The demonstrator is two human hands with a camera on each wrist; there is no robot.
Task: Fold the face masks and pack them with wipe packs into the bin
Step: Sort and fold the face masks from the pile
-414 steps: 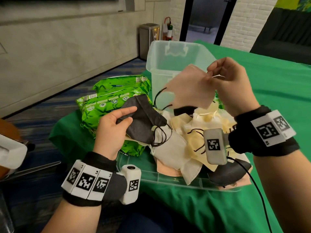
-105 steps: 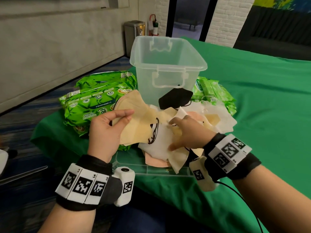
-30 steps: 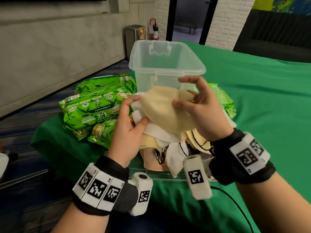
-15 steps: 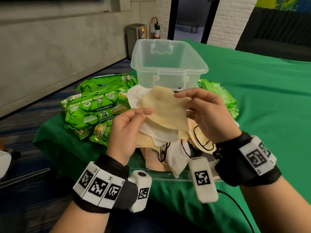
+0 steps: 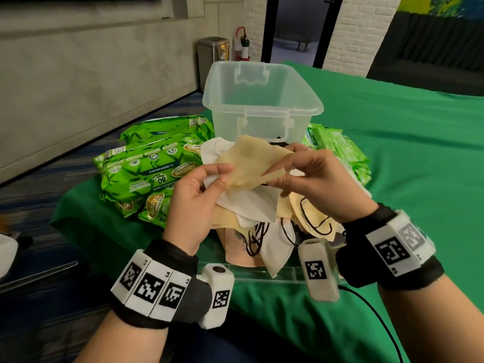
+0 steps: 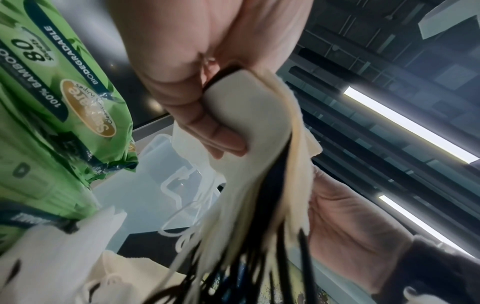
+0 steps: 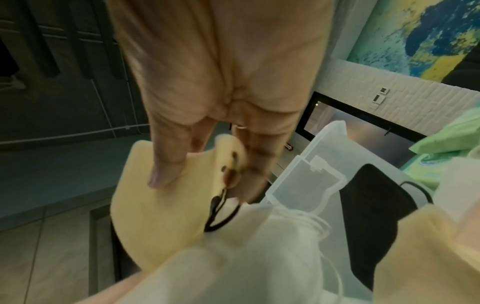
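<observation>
**Above the mask pile: a cream mask held at both ends**

Above the pile, between our two hands, we hold a cream face mask (image 5: 251,163) folded flat. Our left hand (image 5: 193,203) pinches its near-left end between thumb and curled fingers, together with a white mask (image 5: 243,203) beneath it. Our right hand (image 5: 319,187) grips the right end, thumb on top and fingers under; a black ear loop (image 7: 221,214) hangs there. Below lies the pile of masks (image 5: 277,231) on a clear lid (image 5: 262,273). Beyond it stands the clear bin (image 5: 262,100), a black mask (image 7: 374,205) against its near wall. Green wipe packs (image 5: 146,171) lie to the left, paler packs (image 5: 340,145) to the right, all on green cloth (image 5: 392,153).
</observation>
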